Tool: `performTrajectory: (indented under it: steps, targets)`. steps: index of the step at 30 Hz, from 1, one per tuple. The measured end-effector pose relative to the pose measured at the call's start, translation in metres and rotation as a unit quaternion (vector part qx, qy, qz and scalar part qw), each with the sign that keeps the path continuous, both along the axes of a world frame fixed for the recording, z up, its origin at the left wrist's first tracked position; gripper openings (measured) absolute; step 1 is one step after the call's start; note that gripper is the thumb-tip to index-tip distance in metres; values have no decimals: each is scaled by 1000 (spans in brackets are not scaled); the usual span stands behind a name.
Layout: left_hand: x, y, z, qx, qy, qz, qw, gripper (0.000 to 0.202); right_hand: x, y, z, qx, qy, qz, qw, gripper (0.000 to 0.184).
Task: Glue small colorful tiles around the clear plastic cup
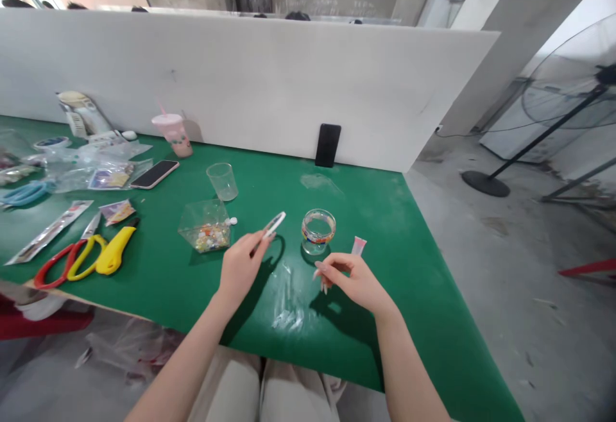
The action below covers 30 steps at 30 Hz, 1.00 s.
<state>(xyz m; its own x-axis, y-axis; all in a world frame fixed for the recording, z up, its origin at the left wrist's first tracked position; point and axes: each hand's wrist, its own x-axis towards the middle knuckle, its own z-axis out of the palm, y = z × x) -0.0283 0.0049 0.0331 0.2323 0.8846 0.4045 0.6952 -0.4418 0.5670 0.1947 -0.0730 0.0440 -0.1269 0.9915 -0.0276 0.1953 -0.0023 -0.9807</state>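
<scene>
My left hand (242, 263) is closed on a thin white ring-shaped piece (274, 224), held up above the green table (385, 229). My right hand (351, 278) is closed around a small pink-tipped tube (359, 245), fingers curled. Between and just beyond the hands stands a clear bangle mould (318, 230) with coloured bits around its rim. A clear faceted container (206, 226) of coloured beads sits left of my left hand. A crumpled clear plastic wrapper (287, 310) lies on the table below both hands.
An empty clear cup (222, 181), a pink drink cup (173, 134), a phone lying flat (154, 174) and a black phone leaning on the white partition (328, 145). Scissors (72, 261) and a yellow cutter (114, 250) lie at left among plastic packets. The table edge and concrete floor are at right.
</scene>
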Motion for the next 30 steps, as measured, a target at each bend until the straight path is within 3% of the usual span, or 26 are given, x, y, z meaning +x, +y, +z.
performTrajectory:
  steps: [5,8,10,13,15,17,19,23,25,28,30]
  targets:
    - [21,77,24,-17,171,120,978,41,16,-2,3,24,43,-47,998,33]
    - [43,120,22,-67,219,148,962,39,27,0,2,44,41,-103,993,34]
    - [53,132,13,-85,229,159,956,49,37,2,1,44,17,-148,988,37]
    - [58,120,-3,-93,244,146,954,57,54,4,-5,11,-123,-258,958,40]
    - [54,96,-12,-91,257,125,954,53,64,5,-11,-52,-269,-319,907,40]
    - [47,66,-15,-86,280,91,952,49,71,5,-19,-129,-360,-321,866,41]
    - [37,34,-10,-73,280,37,957,42,73,6,-25,-189,-399,-303,845,43]
    - [3,-11,24,-42,190,-80,978,34,68,9,-31,-250,-428,-260,828,52]
    - [-21,-13,51,-28,149,-13,988,35,64,11,-31,-255,-438,-248,826,54]
    - [-58,14,90,-69,174,140,972,40,59,15,-30,-257,-414,-227,843,55]
    - [-75,45,105,-129,260,143,946,39,58,17,-32,-261,-371,-211,866,53]
